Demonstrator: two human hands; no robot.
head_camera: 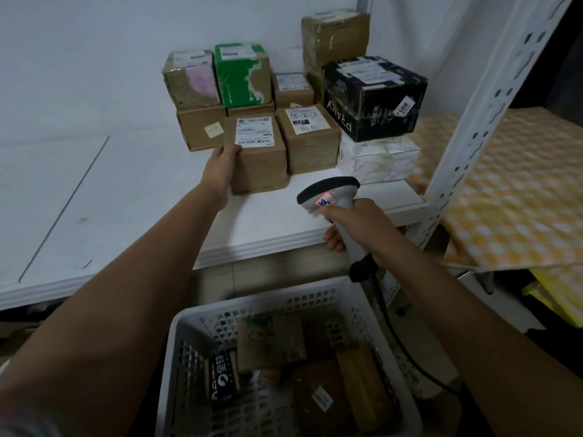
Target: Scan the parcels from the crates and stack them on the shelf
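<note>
My left hand (222, 160) grips the left side of a brown cardboard parcel (260, 162) with a white label on top, which stands on the white shelf (151, 197). It sits at the front of a stack of parcels: brown boxes, a green box (243, 75) and a black box (373, 96). My right hand (353, 222) holds a grey barcode scanner (329, 195) by its handle, head pointing left, above the shelf's front edge. Below, a white perforated crate (186, 323) holds several more brown parcels and a small black one (222, 378).
A white perforated shelf upright (482, 99) rises at the right. Beyond it lies a yellow checked surface (511, 190). The scanner's black cable (407, 351) hangs down past the crate's right side. A white patterned box (378, 159) sits under the black box.
</note>
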